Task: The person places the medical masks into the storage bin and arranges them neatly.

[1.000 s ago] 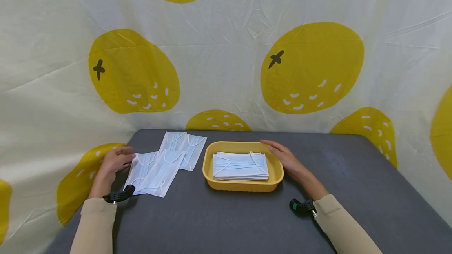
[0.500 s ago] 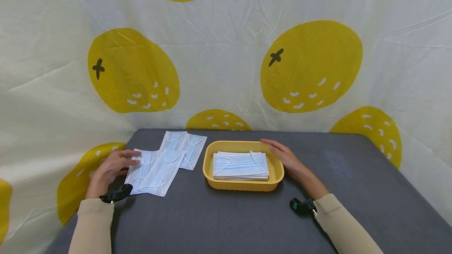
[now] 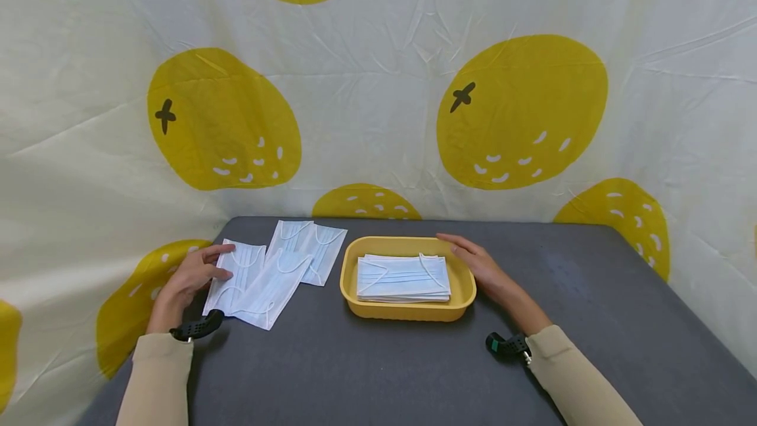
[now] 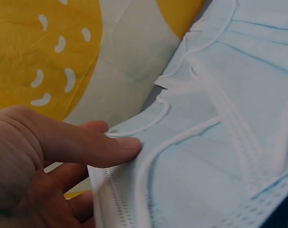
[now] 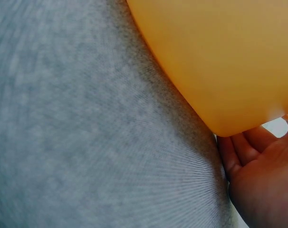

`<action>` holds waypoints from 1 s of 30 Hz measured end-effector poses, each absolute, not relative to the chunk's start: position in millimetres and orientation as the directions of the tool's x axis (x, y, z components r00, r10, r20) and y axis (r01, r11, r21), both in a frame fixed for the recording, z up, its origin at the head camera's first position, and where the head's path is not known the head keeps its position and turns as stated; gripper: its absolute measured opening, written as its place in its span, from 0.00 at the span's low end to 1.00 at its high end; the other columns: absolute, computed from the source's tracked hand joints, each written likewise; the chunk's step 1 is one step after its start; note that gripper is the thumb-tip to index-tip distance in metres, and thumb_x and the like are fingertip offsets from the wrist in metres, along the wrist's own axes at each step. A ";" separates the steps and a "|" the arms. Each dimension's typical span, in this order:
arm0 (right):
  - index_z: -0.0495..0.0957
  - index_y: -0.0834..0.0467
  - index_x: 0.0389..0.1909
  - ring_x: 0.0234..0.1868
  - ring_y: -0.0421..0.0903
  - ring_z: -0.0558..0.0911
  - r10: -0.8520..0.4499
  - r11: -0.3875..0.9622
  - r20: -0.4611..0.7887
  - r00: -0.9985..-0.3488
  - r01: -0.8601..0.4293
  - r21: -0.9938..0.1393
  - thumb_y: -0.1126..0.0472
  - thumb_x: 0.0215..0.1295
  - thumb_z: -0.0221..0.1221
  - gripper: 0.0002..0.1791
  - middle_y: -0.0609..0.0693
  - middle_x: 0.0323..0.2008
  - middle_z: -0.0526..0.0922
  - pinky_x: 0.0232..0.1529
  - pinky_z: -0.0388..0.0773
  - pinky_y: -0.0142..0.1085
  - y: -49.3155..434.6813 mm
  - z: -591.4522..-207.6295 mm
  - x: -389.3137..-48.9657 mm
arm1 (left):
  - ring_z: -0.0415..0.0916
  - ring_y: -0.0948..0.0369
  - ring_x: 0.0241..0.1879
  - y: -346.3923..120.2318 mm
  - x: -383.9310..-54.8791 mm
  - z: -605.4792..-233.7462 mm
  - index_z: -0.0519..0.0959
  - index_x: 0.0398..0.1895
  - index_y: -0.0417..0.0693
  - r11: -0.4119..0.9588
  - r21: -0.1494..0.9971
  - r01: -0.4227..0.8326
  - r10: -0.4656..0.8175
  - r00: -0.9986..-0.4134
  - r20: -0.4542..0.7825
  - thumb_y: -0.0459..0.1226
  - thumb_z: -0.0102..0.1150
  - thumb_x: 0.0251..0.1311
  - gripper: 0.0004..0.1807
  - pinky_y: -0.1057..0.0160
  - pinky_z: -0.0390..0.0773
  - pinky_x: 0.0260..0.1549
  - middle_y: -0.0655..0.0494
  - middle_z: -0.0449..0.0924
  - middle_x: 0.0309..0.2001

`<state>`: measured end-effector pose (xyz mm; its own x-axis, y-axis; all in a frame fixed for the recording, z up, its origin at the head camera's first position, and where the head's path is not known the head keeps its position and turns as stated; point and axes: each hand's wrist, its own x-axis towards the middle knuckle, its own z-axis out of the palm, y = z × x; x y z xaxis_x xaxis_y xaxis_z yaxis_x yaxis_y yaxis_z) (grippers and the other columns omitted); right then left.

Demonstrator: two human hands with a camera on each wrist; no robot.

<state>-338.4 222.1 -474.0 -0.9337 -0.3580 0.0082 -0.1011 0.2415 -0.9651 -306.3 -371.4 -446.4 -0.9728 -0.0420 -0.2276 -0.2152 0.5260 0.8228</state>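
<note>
My left hand pinches the leftmost face mask by its left edge, thumb on top and fingers beneath. The pale blue pleated mask with white ear loops fills much of the left wrist view. Beside it lies another mask, overlapping it, and two more masks lie behind. My right hand rests against the right side of a yellow bin, fingers extended along its far right corner. A stack of masks lies flat inside the bin. In the right wrist view the bin hides some fingertips.
The dark grey table ends at a back edge against a white curtain printed with yellow fruit. The curtain also hangs close along the left side. A black camera mount sits on each wrist.
My left hand has moved from beside the leftmost mask onto its left edge and taken hold of it. That mask has shifted slightly away and up. My right hand and the bin stay put.
</note>
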 end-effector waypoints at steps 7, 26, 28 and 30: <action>0.64 0.55 0.78 0.75 0.59 0.68 -0.353 0.231 0.010 -0.936 -0.098 -0.968 0.52 0.85 0.42 0.26 0.59 0.78 0.64 0.68 0.74 0.41 221.9 -474.3 -338.4 | 0.52 0.34 0.74 -366.0 -309.3 -438.1 0.63 0.78 0.40 0.541 0.820 -0.188 -0.122 -0.982 -0.145 0.29 0.62 0.65 0.37 0.31 0.54 0.75 0.31 0.51 0.80; 0.64 0.53 0.78 0.76 0.59 0.68 -0.361 0.199 0.005 -0.933 -0.082 -0.977 0.52 0.85 0.42 0.26 0.57 0.78 0.64 0.65 0.77 0.36 221.9 -475.1 -339.9 | 0.68 0.46 0.63 -345.7 -302.3 -403.2 0.71 0.74 0.48 0.487 0.869 -0.084 -0.353 -0.930 0.108 0.32 0.58 0.71 0.29 0.54 0.75 0.60 0.39 0.66 0.76; 0.64 0.53 0.78 0.76 0.59 0.67 -0.361 0.202 0.001 -0.933 -0.079 -0.976 0.52 0.85 0.42 0.26 0.56 0.78 0.64 0.65 0.76 0.37 221.6 -474.9 -340.0 | 0.69 0.47 0.62 -343.2 -301.9 -399.8 0.71 0.74 0.49 0.479 0.874 -0.082 -0.362 -0.925 0.112 0.33 0.59 0.71 0.29 0.56 0.76 0.59 0.39 0.67 0.75; 0.64 0.52 0.78 0.76 0.59 0.68 -0.361 0.206 -0.002 -0.933 -0.077 -0.976 0.52 0.85 0.42 0.26 0.56 0.78 0.64 0.66 0.76 0.38 221.2 -474.8 -340.0 | 0.69 0.48 0.63 -340.3 -301.8 -396.6 0.72 0.74 0.49 0.477 0.875 -0.075 -0.363 -0.924 0.119 0.33 0.59 0.71 0.28 0.57 0.76 0.59 0.40 0.67 0.75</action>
<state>-340.0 221.2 -474.8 -0.9327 -0.3606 -0.0019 -0.0774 0.2056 -0.9756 -301.8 -340.3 -396.6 -0.9241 -0.3633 0.1189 -0.0751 0.4774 0.8755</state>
